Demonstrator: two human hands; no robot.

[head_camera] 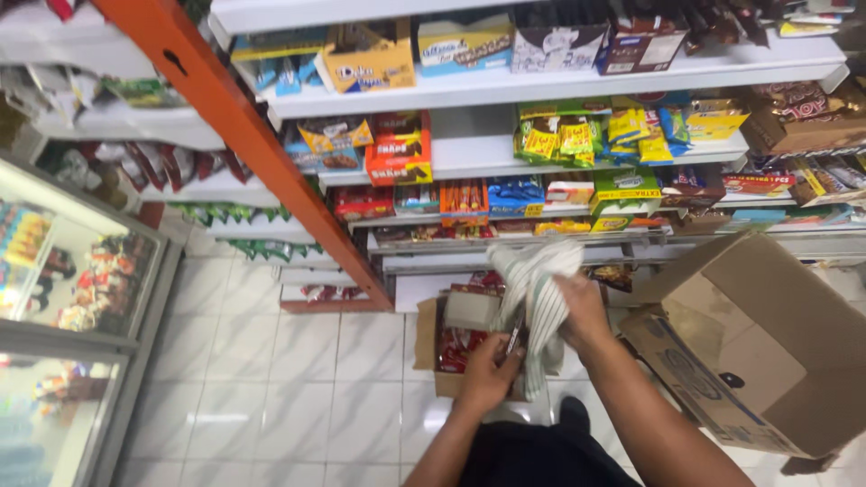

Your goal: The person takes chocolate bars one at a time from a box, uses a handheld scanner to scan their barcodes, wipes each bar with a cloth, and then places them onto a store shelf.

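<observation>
- Cloth: soft, limp fabric, white with green stripes, bunched and draped; hangs between both hands, above the floor in front of the lowest shelf edge.
- Right hand: fingers closed around the cloth's upper part.
- Left hand: curled, gripping a small dark packet beside the cloth's hanging end.
- Small cardboard box: open, red glossy packets inside, on the white tiled floor.
- Large cardboard carton: brown, flaps open, tilted, at right.

Shelves are standing beyond both hands, a cardboard box lying to their right, a freezer left.
</observation>
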